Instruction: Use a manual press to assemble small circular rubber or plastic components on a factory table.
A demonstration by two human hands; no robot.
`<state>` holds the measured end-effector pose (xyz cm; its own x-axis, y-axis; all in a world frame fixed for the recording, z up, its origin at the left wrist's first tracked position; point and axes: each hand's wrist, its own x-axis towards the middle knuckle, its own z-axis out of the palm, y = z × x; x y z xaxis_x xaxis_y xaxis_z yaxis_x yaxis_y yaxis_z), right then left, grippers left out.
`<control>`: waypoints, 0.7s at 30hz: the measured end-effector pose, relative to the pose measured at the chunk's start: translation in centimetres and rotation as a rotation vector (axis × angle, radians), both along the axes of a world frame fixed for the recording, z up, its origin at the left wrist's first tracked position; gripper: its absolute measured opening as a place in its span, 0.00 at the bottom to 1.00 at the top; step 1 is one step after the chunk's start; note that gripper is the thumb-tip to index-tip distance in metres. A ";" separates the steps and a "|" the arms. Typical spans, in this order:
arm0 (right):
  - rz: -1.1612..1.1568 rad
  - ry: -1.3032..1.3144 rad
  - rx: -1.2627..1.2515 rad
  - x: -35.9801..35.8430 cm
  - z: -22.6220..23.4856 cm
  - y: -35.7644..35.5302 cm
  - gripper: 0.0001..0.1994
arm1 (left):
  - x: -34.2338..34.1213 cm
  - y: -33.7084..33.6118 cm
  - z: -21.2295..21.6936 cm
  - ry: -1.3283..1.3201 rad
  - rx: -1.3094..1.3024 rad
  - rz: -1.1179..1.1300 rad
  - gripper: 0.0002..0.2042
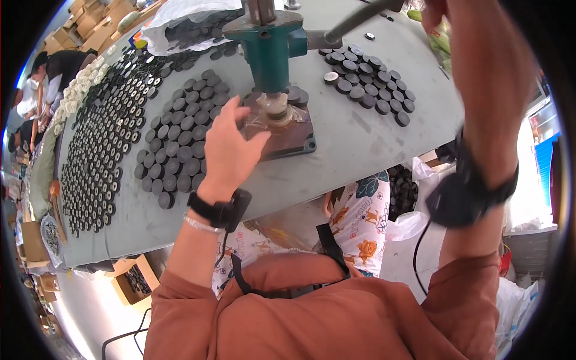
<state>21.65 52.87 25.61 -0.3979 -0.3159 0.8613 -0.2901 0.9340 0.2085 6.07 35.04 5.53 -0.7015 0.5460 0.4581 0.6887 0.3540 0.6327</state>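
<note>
While right hand (437,15) is raised, left hand (231,147) loosely cupped, beside press (270,60)

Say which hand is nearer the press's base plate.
Left. The left hand is at the base plate, on its left side; the right hand is far to its right, near the lever.

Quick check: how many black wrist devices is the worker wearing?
2: one black wrist device below the left hand, beside a silver bracelet; another black wrist device on the right forearm. No others show on the worker's arms, though the sleeves could hide more.
</note>
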 end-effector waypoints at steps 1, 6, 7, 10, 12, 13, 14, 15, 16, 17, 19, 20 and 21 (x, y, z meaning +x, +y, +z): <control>-0.310 -0.035 0.156 3.5 -0.5 -0.9 0.10 | 1.0 -0.5 0.1 -0.005 0.035 -0.041 0.30; -0.055 -0.249 -0.536 6.5 -9.1 -8.1 0.06 | 0.9 -7.8 -1.8 -0.034 -0.139 0.138 0.24; -0.040 -0.223 -0.565 6.4 -10.6 -8.4 0.08 | 0.6 -8.5 -2.0 -0.011 -0.174 0.181 0.23; -0.012 -0.100 -0.485 6.0 -14.4 -7.7 0.09 | -0.7 -7.9 -1.9 0.106 -0.245 0.194 0.19; 0.036 -0.006 -0.504 5.7 -15.5 -7.9 0.12 | -1.8 -7.6 -2.1 0.210 -0.323 0.196 0.16; 0.038 -0.006 -0.503 5.7 -15.7 -8.0 0.12 | -2.0 -7.3 -2.3 0.209 -0.323 0.198 0.16; 0.042 -0.025 -0.500 5.6 -15.8 -7.8 0.12 | -2.3 -6.5 -2.4 0.206 -0.374 0.200 0.17; 0.043 -0.044 -0.495 5.6 -15.6 -7.6 0.13 | -2.5 -5.6 -2.3 0.203 -0.425 0.201 0.17; 0.015 -0.076 -0.513 6.0 -15.3 -7.5 0.12 | -2.6 -4.9 -2.1 0.173 -0.489 0.178 0.18; 0.012 -0.073 -0.509 6.1 -15.0 -7.1 0.12 | -2.6 -3.8 -2.2 0.177 -0.484 0.175 0.18; -0.013 -0.124 -0.423 6.3 -13.2 -7.1 0.12 | -3.0 -3.2 -2.0 0.216 -0.528 0.139 0.18; -0.018 -0.107 -0.460 6.2 -12.2 -7.3 0.10 | -3.4 -3.2 -1.9 0.208 -0.573 0.123 0.18; 0.050 -0.059 -0.429 5.5 -11.2 -6.7 0.10 | -3.8 -3.2 -1.8 0.209 -0.580 0.127 0.18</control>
